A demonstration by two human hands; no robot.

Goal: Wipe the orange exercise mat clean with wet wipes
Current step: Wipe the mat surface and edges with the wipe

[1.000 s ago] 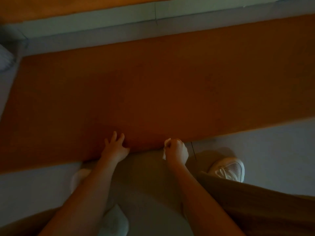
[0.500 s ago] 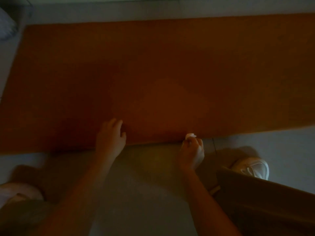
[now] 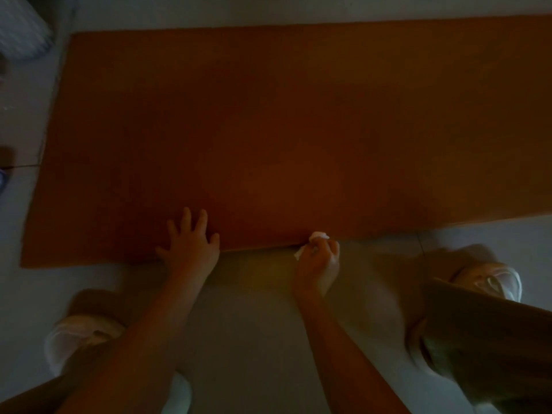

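The orange exercise mat (image 3: 298, 130) lies flat on the pale floor and fills most of the dim view. My left hand (image 3: 189, 245) rests flat on the mat's near edge with its fingers spread. My right hand (image 3: 319, 261) grips a crumpled white wet wipe (image 3: 318, 236) at the same near edge, a little to the right. Bits of the wipe stick out above and to the left of my curled fingers.
My feet in white shoes stand on the grey floor at the lower left (image 3: 80, 336) and the right (image 3: 490, 276). A pale ribbed object (image 3: 21, 28) sits at the top left corner. Floor borders the mat on its far, left and near sides.
The view has shifted so that the mat's left end now shows. My left hand has flattened with spread fingers on the near edge. My right hand still grips the wipe at that edge.
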